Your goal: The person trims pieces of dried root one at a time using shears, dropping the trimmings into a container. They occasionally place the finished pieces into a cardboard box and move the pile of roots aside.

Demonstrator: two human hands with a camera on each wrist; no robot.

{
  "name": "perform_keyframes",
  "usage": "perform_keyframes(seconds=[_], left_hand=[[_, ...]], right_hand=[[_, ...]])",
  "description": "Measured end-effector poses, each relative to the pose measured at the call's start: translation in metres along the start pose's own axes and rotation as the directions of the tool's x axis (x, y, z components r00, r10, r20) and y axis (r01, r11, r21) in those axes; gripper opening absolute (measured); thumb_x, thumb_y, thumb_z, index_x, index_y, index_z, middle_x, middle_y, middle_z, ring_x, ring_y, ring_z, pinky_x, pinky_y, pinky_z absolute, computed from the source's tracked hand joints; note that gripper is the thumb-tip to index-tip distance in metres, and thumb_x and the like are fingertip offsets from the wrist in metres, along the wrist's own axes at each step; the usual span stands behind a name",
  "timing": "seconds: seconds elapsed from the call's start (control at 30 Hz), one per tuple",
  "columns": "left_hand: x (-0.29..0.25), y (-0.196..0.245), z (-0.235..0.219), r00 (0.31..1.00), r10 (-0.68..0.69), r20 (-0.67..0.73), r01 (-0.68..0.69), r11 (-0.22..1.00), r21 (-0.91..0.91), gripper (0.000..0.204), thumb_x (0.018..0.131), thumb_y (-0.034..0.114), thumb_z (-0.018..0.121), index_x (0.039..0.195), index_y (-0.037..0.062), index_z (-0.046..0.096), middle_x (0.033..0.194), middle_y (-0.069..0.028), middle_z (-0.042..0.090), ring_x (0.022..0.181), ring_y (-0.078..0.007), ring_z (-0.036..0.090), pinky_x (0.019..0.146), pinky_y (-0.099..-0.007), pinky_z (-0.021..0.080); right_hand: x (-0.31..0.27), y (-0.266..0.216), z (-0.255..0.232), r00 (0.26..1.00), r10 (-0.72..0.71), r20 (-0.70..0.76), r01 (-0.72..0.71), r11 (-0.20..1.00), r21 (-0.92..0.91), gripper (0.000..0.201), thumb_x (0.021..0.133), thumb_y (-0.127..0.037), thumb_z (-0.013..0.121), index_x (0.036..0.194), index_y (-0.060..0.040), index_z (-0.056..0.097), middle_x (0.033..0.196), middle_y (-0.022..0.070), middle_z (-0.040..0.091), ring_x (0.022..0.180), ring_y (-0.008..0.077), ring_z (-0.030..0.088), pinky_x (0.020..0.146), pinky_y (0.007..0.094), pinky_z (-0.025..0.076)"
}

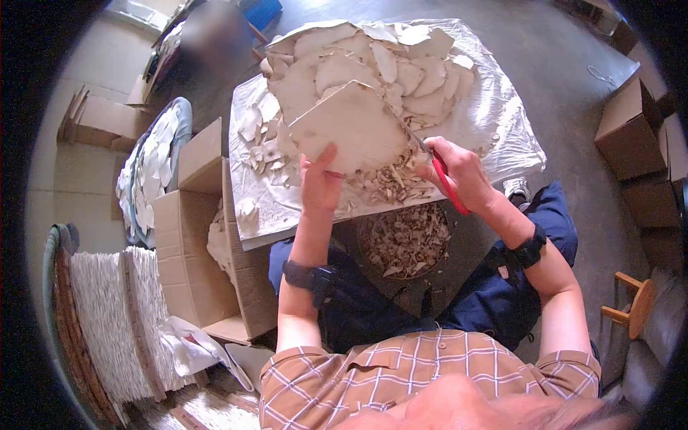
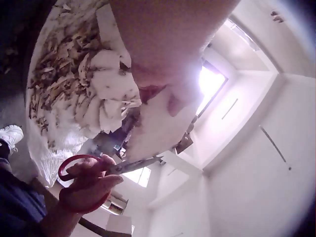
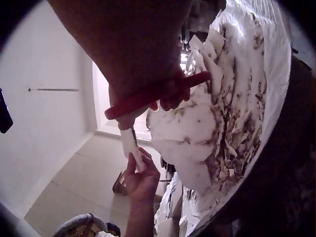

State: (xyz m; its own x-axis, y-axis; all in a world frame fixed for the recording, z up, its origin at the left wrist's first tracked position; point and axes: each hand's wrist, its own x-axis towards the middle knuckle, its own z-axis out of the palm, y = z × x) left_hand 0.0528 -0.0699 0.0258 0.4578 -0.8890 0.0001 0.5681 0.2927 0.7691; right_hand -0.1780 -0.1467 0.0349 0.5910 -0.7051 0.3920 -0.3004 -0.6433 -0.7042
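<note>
My left hand holds a large, flat, cream-coloured sheet with browned edges by its lower left, thumb on top. In my right hand is a pair of scissors with red handles. Their blades lie along the sheet's right edge. Beyond the sheet rises a heap of similar pale sheets. Under and beside my hands, small trimmed scraps are scattered on the white-covered table. The left wrist view shows the scissors' blades close to the held sheet.
Between my knees a round container holds many scraps. An open cardboard box stands left of the table, beside a round tray of pale pieces and a tall stack of thin sheets. Cardboard boxes and a wooden stool are at right.
</note>
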Motion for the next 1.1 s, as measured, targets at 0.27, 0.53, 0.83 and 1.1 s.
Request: perform_keyframes(seconds=[0.27, 0.53, 0.83, 1.1], left_hand=[[-0.001, 0.0, 0.001, 0.999, -0.016, 0.044, 0.019, 0.998, -0.061, 0.041, 0.079, 0.0, 0.057, 0.117, 0.0014, 0.044, 0.112, -0.0092, 0.053, 0.105, -0.022, 0.052, 0.089, -0.0348, 0.044], [0.001, 0.002, -0.001, 1.0, 0.002, 0.019, -0.001, 0.999, -0.037, 0.04, 0.079, -0.001, 0.056, 0.117, 0.0015, 0.043, 0.112, -0.0103, 0.053, 0.104, -0.0224, 0.052, 0.087, -0.0347, 0.045], [0.003, -0.003, -0.006, 0.998, 0.028, -0.052, -0.028, 1.0, -0.013, 0.038, 0.078, -0.002, 0.056, 0.114, 0.0028, 0.045, 0.11, -0.0096, 0.054, 0.1, -0.0209, 0.055, 0.084, -0.0326, 0.047], [0.009, 0.003, -0.012, 0.993, -0.003, -0.115, 0.005, 1.0, 0.016, 0.033, 0.078, -0.001, 0.058, 0.109, 0.0019, 0.049, 0.101, -0.009, 0.058, 0.092, -0.0198, 0.058, 0.08, -0.0315, 0.048]], right_hand=[[0.0, -0.001, -0.003, 0.994, -0.089, -0.062, 0.084, 0.993, -0.082, 0.037, 0.076, -0.033, 0.065, 0.094, -0.0035, 0.053, 0.064, 0.0144, 0.053, 0.055, 0.0282, 0.054, 0.05, 0.035, 0.044], [0.002, 0.003, -0.003, 0.999, -0.038, 0.005, 0.038, 0.993, -0.113, 0.034, 0.077, -0.037, 0.063, 0.085, -0.0055, 0.052, 0.058, 0.0144, 0.054, 0.056, 0.0338, 0.057, 0.049, 0.0398, 0.045], [0.0, 0.011, 0.009, 1.0, -0.015, 0.009, 0.016, 0.987, -0.159, 0.036, 0.079, -0.04, 0.059, 0.085, -0.0055, 0.051, 0.059, 0.0157, 0.057, 0.059, 0.0343, 0.059, 0.05, 0.0409, 0.046], [-0.002, 0.019, 0.015, 0.999, -0.031, 0.025, 0.034, 0.988, -0.151, 0.028, 0.077, -0.027, 0.066, 0.086, -0.0039, 0.053, 0.061, 0.0164, 0.055, 0.057, 0.0335, 0.057, 0.047, 0.0359, 0.043]])
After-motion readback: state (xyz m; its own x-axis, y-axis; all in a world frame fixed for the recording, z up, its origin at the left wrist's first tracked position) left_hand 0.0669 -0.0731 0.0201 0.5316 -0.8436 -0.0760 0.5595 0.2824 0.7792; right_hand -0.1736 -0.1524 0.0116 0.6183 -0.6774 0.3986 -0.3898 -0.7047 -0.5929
